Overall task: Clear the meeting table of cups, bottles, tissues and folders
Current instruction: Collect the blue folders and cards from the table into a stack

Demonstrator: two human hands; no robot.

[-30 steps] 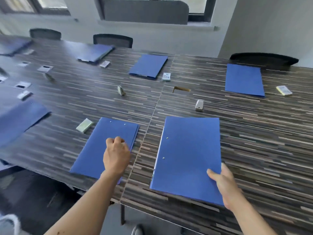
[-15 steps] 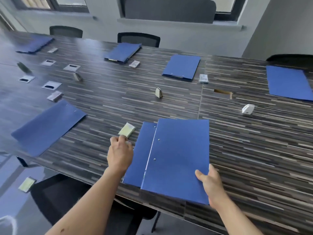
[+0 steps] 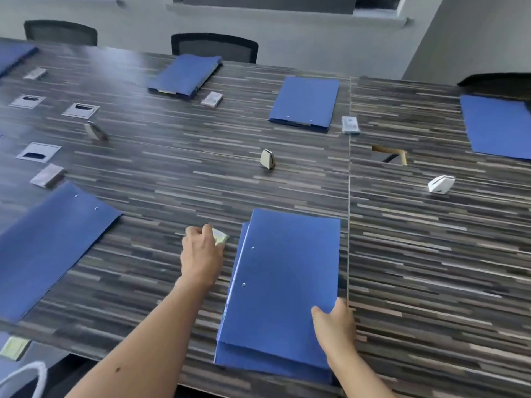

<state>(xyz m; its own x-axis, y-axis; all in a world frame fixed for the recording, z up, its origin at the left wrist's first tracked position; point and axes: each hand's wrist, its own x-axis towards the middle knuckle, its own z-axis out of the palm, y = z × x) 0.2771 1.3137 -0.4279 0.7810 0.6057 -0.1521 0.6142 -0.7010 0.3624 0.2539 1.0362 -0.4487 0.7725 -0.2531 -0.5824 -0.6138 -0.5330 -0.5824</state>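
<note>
Two blue folders lie stacked at the near edge of the striped meeting table [image 3: 416, 268]; the top folder [image 3: 284, 285] almost covers the lower one [image 3: 258, 364]. My right hand [image 3: 334, 326] grips the stack's near right corner, thumb on top. My left hand [image 3: 202, 255] curls around a small pale tissue pack [image 3: 220, 236] just left of the stack. More blue folders lie at the near left [image 3: 48, 242], far middle [image 3: 306, 103], far left-middle [image 3: 185, 74] and far right [image 3: 498, 126].
Small tissue packs lie beside the far folders [image 3: 212, 99] [image 3: 350, 124] and at the left [image 3: 47, 176]. Name-card stands sit mid-table [image 3: 267, 159] [image 3: 441, 183] [image 3: 93, 130]. Metal cable ports [image 3: 81, 110] dot the left. Chairs [image 3: 214, 47] line the far side.
The right-hand folder has slid left on top of the other one, making a stack. My left hand left the folder, reached forward and closed on the tissue pack. The view shifted left.
</note>
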